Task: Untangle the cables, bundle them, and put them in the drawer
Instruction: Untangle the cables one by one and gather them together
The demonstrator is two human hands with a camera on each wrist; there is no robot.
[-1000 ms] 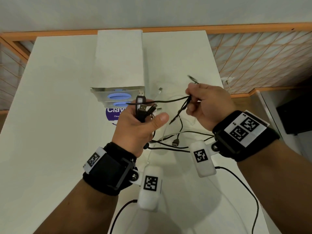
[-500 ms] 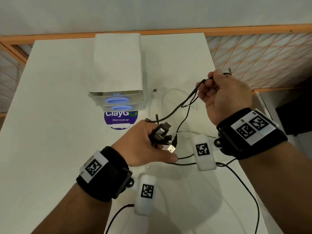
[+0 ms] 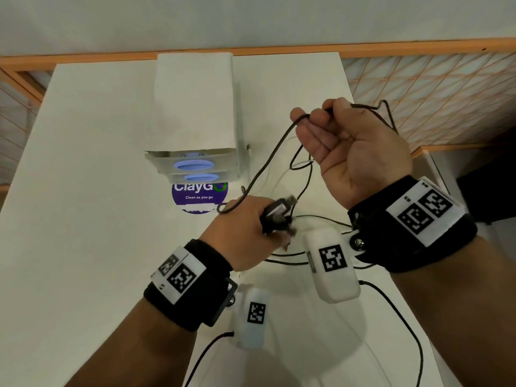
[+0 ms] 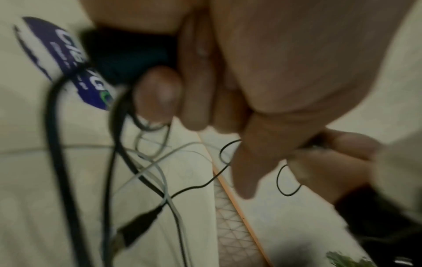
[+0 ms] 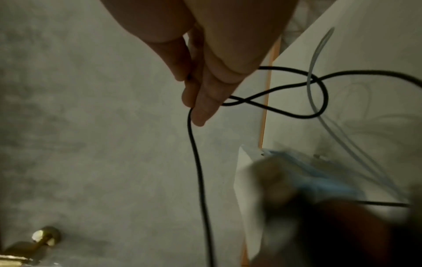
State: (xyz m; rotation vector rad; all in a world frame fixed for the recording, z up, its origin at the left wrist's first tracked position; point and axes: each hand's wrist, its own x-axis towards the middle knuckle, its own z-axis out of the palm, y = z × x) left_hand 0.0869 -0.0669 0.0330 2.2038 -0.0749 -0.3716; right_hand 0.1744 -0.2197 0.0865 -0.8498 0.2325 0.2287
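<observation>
Left hand point(image 3: 245, 233) grips blurred plugs point(image 3: 279, 213), apparently USB; raised right hand point(image 3: 354, 152) pinches black cable point(image 3: 268, 166).

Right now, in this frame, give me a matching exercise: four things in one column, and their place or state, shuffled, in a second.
Things:
1. left hand
2. right hand
3. drawer unit
4. round purple sticker

Places or states:
A. flat on the table, in front of the drawers
B. grips a cluster of USB plugs
C. raised, pinching a thin black cable
D. stands on the table, drawers shut

Pairs: 1-B, 2-C, 3-D, 4-A
</observation>
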